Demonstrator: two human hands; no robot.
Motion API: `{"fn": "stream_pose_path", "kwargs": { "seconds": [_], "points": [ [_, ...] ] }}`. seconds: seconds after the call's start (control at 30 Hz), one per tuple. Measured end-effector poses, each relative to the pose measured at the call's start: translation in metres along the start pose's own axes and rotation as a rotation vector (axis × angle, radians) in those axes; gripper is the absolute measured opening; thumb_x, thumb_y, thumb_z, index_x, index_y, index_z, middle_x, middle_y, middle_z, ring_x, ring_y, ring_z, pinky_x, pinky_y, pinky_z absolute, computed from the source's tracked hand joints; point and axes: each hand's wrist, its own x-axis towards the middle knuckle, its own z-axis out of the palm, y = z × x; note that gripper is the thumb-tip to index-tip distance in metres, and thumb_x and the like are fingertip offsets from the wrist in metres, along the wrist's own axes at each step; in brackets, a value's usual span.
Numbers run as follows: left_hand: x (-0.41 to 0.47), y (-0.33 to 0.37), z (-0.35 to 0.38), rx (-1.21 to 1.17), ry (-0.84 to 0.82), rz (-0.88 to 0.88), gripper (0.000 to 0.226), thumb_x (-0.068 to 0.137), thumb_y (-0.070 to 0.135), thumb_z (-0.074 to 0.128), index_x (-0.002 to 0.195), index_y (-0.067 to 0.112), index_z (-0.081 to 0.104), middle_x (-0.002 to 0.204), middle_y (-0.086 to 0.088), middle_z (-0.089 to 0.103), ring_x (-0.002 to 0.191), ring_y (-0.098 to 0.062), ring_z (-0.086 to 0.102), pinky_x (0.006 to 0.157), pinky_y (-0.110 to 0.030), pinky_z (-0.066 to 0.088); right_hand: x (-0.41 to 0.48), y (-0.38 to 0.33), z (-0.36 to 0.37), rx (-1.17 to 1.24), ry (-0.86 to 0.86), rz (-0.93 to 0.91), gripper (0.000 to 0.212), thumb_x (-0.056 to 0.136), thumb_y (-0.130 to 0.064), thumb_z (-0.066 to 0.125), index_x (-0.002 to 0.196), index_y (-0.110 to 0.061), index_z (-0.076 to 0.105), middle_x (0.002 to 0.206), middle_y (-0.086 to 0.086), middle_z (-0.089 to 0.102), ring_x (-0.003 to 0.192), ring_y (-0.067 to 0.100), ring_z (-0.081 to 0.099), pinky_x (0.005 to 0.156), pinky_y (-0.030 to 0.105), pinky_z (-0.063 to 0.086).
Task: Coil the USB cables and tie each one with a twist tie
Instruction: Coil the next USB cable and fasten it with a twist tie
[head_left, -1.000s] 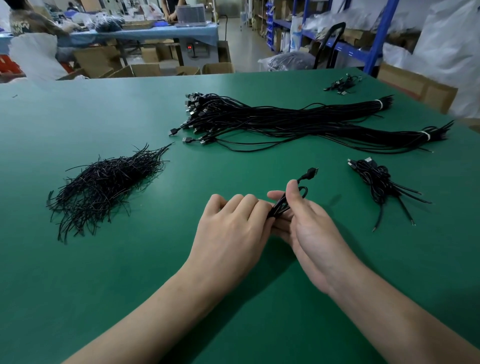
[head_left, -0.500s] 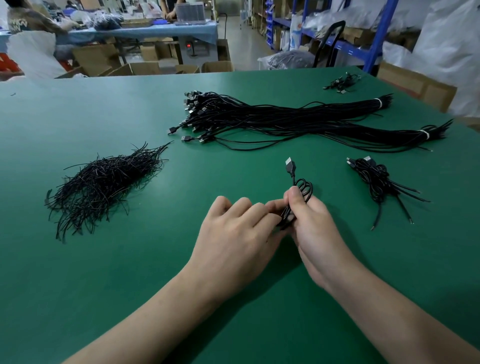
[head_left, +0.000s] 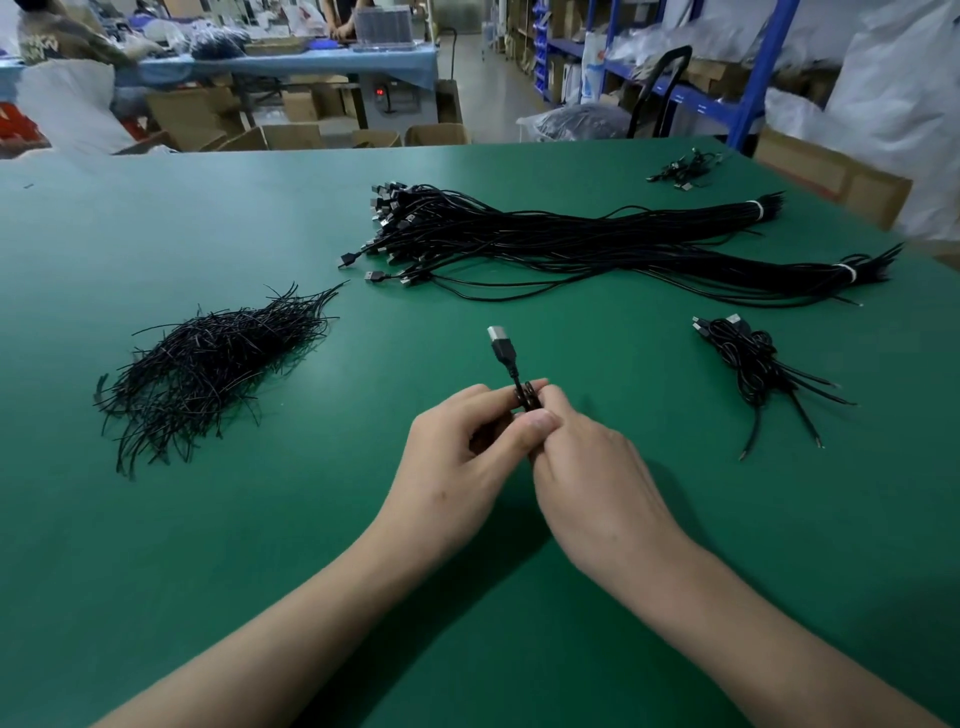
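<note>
Left hand (head_left: 457, 452) and right hand (head_left: 587, 467) pinch coiled USB cable (head_left: 501, 347) (plug at 12 o'clock); next probably needs twist tie pile (head_left: 208, 364), 10 o'clock.

The hands (head_left: 457, 462) hide most of the coiled USB cable (head_left: 503, 347).

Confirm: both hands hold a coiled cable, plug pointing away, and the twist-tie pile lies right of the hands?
Not quite. The head view shows the twist-tie pile left of the hands, not right. The rest stands: left hand and right hand hold the coiled cable, its plug pointing away.
</note>
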Motion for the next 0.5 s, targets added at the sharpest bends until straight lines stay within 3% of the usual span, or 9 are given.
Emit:
{"fn": "stream_pose_path", "kwargs": {
  "seconds": [0.1,0.23,0.3,0.4,0.5],
  "points": [
    [-0.0027,-0.0032,0.0018,-0.082,0.065,-0.011,0.013,0.095,0.035,0.067,0.102,0.040,0.077,0.068,0.013,0.042,0.063,-0.004,0.039,0.058,-0.016,0.030,-0.0021,-0.0031,-0.0033,0.022,-0.040,-0.023,0.012,0.103,-0.025,0.026,0.101,-0.031,0.036,0.077,-0.009,0.053,0.074,0.027,0.054,0.063,0.040,0.035],
    [-0.0039,-0.0027,0.0032,-0.200,0.125,-0.006,0.017,0.091,0.034,0.071,0.105,0.039,0.079,0.069,0.012,0.048,0.065,-0.005,0.043,0.061,-0.016,0.034,-0.0003,-0.0047,-0.0072,0.023,-0.056,-0.061,0.016,0.103,-0.031,0.027,0.107,-0.029,0.042,0.081,-0.009,0.054,0.072,0.021,0.047,0.064,0.037,0.031],
    [-0.0033,-0.0026,0.0024,-0.214,0.143,-0.009,0.017,0.090,0.035,0.070,0.104,0.038,0.079,0.073,0.007,0.057,0.069,-0.010,0.050,0.064,-0.026,0.041,-0.0003,-0.0069,-0.0084,0.097,-0.085,-0.069,0.016,0.102,-0.034,0.028,0.106,-0.034,0.043,0.082,-0.010,0.056,0.075,0.018,0.052,0.065,0.037,0.035],
    [-0.0025,-0.0025,0.0016,-0.228,0.171,0.008,0.015,0.091,0.032,0.069,0.101,0.034,0.080,0.083,-0.006,0.067,0.083,-0.034,0.061,0.076,-0.051,0.050,0.0017,-0.0076,-0.0090,0.325,-0.160,-0.036,0.019,0.095,-0.038,0.030,0.102,-0.037,0.048,0.083,-0.014,0.059,0.076,0.006,0.053,0.069,0.032,0.042],
    [-0.0006,-0.0046,-0.0004,-0.262,0.181,0.014,0.012,0.092,0.027,0.068,0.095,0.024,0.080,0.085,-0.012,0.068,0.086,-0.038,0.062,0.080,-0.057,0.051,0.0068,-0.0020,-0.0077,0.631,-0.301,0.046,0.021,0.102,-0.029,0.036,0.105,-0.037,0.055,0.071,-0.029,0.056,0.071,-0.006,0.052,0.067,0.016,0.038]
  ]
}}
